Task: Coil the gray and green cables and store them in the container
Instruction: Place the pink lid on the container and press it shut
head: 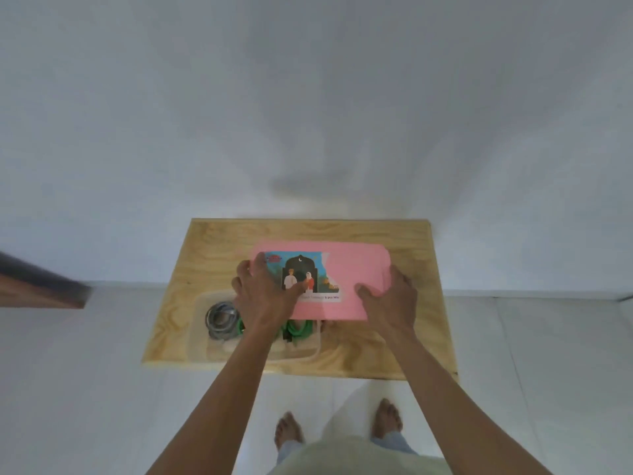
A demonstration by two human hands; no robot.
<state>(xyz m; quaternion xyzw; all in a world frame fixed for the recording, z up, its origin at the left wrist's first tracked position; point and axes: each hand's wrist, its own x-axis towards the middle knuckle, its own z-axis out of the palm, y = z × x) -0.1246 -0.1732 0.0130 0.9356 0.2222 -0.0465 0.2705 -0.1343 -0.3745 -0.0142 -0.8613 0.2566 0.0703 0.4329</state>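
- Both cables were already coiled and lying inside the clear container (200,323): the gray cable (221,319) as a tight round bundle at its left end, the green cable (298,329) as looser loops near the middle, partly hidden by the left forearm.
- The container sat on a pale plywood table (416,341), toward its front left.
- The pink lid (356,265) was held by both hands, offset to the far right of the container, so most of the tub was uncovered.
- The left hand (265,291) gripped the lid's left edge, thumb on top over the printed label (301,277); the right hand (394,298) clasped the right edge, thumb on top and fingers (397,274) curled over the side. Each grip was closed on the lid.
- The step in hand looked like lidding. To do it well, I judged the lid should be drawn back and left until its rounded corners met the container's corners, kept level, then pressed down evenly along the rim.
- The green loops might spring up and catch under the rim; they would need tucking below the wall first.
- The lid looked like smooth, matte, slightly flexible plastic, a rounded rectangle. The container was translucent with soft corners. The table showed plain wood grain.
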